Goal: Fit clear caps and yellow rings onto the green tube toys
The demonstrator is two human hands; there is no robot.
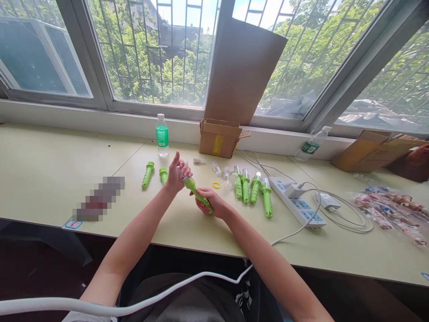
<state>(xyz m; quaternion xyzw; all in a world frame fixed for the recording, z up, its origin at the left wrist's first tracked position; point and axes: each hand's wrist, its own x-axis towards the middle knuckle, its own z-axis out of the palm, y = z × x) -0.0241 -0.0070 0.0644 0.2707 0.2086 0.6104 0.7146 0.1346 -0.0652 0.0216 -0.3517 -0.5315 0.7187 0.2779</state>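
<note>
The table (187, 229) is backed by a sill (134, 112) and its front edge is crossed by the 2 forearms (268, 259); room is bounded by a carton (214, 139) ahead, a power strip (304, 208) right and a bottle (162, 135) left. Over the middle, 1 wand (191, 184) is held aslant, its clear top gripped by the left hand (176, 175), its green end by the right hand (213, 201). It is flanked by 4 wands (246, 185) right and 2 handles (148, 175) left, with a yellow ring (216, 187) beyond.

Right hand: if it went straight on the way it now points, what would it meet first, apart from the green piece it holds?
Most likely the left hand, which holds the other end of the same green piece; one view leaves the depth unclear.
</note>
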